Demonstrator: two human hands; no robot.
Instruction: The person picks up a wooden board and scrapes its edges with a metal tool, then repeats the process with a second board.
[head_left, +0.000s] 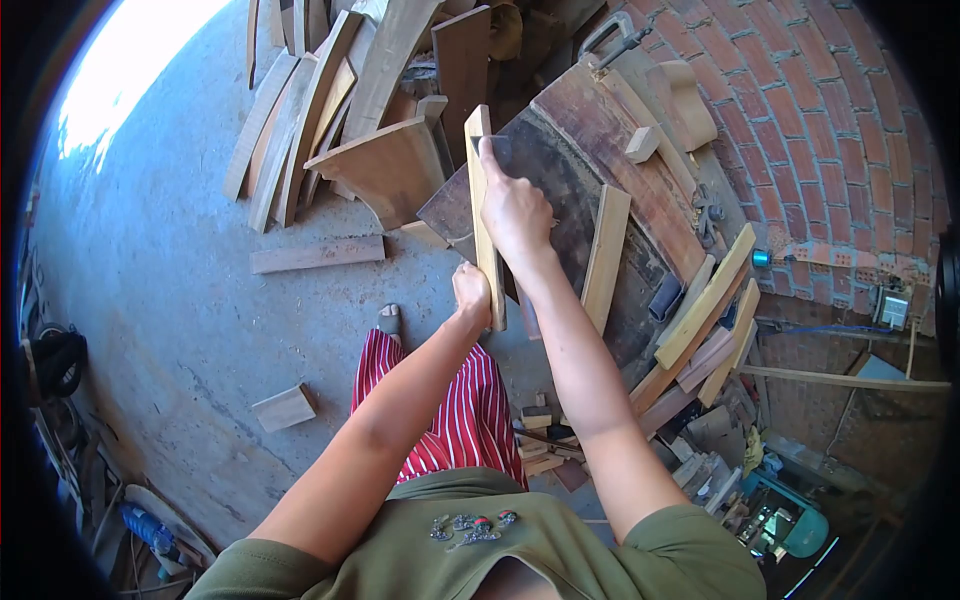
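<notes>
A narrow, pale wooden strip (481, 235) is held on edge, pointing away from me over the corner of a dark work surface (560, 165). My left hand (472, 290) is closed around its near end. Farther along, my right hand (515, 215) lies over the strip's right side, index finger stretched forward and the others curled. Under that fingertip shows a small dark flat piece (502, 150), which looks like sandpaper; most of it is hidden by the hand. A second pale board (606, 260) rests on the work surface to the right.
Curved boards (375, 165) lean in a pile at the far left. A clamp (615, 42) sits at the back by the brick wall (800, 130). Several wood strips (705, 300) lie at the right, near a green machine (800, 525). Loose blocks (284, 408) lie on the floor.
</notes>
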